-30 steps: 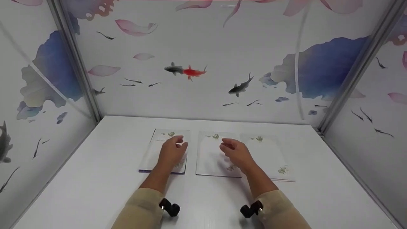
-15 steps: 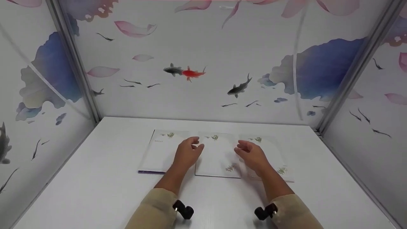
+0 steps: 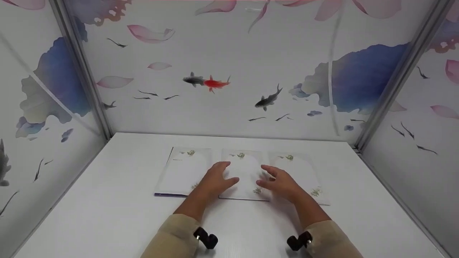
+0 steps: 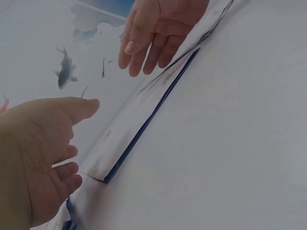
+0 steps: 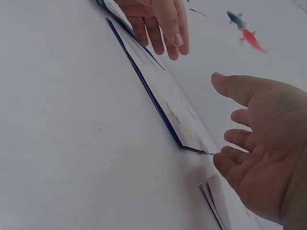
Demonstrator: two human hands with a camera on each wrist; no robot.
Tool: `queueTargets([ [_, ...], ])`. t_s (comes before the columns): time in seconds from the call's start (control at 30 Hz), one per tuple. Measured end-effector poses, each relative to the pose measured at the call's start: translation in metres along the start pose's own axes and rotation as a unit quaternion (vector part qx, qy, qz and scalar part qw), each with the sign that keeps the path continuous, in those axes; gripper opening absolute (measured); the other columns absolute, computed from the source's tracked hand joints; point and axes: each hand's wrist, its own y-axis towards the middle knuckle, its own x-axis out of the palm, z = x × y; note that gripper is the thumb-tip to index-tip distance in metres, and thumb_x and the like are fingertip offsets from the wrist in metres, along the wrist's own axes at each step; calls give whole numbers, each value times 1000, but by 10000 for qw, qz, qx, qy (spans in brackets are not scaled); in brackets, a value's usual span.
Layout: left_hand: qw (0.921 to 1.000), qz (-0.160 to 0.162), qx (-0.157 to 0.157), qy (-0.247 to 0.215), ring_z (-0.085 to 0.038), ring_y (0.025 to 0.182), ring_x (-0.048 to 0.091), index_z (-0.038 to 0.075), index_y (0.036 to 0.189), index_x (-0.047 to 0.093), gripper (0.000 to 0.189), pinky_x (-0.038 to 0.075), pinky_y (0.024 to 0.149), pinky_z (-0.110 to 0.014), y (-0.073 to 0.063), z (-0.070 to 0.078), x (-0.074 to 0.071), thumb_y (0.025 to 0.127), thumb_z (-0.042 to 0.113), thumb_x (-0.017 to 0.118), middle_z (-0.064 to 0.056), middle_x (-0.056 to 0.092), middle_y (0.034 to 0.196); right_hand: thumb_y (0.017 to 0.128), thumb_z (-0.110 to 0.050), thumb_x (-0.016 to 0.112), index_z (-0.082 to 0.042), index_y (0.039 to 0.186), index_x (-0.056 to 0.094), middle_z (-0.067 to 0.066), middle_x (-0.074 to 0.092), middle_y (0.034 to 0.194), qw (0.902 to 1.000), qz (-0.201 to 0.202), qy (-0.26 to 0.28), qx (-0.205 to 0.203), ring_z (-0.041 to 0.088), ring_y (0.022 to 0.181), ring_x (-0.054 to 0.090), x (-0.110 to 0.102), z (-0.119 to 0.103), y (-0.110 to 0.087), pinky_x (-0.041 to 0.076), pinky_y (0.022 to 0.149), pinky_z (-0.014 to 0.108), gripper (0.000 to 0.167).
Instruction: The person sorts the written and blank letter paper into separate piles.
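Note:
Three thin white paper booklets or pads with small green-gold plant prints lie in a row on the table. My left hand [image 3: 217,179] is between the left booklet [image 3: 184,172] and the middle booklet [image 3: 242,172], fingers apart and nothing in them. Facing it, my right hand [image 3: 281,182] is over the gap between the middle booklet and the right booklet [image 3: 301,175], thumb and fingers spread, also holding nothing. A dark blue front edge shows on the middle booklet [image 5: 153,81] in the right wrist view. Whether either hand touches paper I cannot tell.
The white table [image 3: 107,215] ends at a back wall [image 3: 215,114] printed with fish, petals and blue leaves. Grey metal posts [image 3: 86,82] stand at the back corners. A black clip-like piece [image 3: 206,238] is on the left sleeve, and a similar one [image 3: 299,240] on the right sleeve.
Both hands have moved to the right, the left from over the left booklet, the right from over the middle one. Thumbs and fingers have since spread wider. The booklets stay in place.

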Motion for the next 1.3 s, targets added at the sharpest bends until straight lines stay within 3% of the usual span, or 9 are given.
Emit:
queueTargets([
  [0.23,9946,-601,337,773,-32,165,30,17,164,44,88,28,134,-55,-4,-5,2,94,60,75,-7,37,175,91,-51,82,-26,164,45,0,38,175,9964,-297,-789,69,31,166,28,8,3,-2,24,135,58,85],
  [0.4,9833,-856,710,1440,-34,164,30,8,162,47,91,29,134,-53,-6,-6,4,93,62,73,-12,38,174,90,-46,86,-28,162,48,-5,35,176,9927,-459,-1116,21,30,168,24,12,1,-3,22,135,59,84],
  [0.53,9760,-993,719,1801,-32,166,26,10,163,45,94,29,134,-51,-7,-5,5,92,64,73,-9,34,176,90,-39,87,-24,158,55,-2,39,174,9862,-473,-1585,-42,32,166,27,14,-2,-4,24,135,58,76],
  [1.0,9736,-979,630,1962,-30,165,28,12,162,47,91,30,134,-50,-6,-1,6,92,63,74,-8,34,176,90,-32,87,-18,153,61,0,47,170,9860,-414,-1606,-190,31,164,32,15,-4,-6,27,134,55,69],
  [1.3,9724,-594,606,2172,-32,157,43,13,149,62,68,37,130,-49,-2,-1,10,96,55,73,-8,52,165,89,-37,88,-26,147,66,4,56,163,9816,-154,-1900,87,35,159,42,18,-12,-7,31,131,59,63],
])
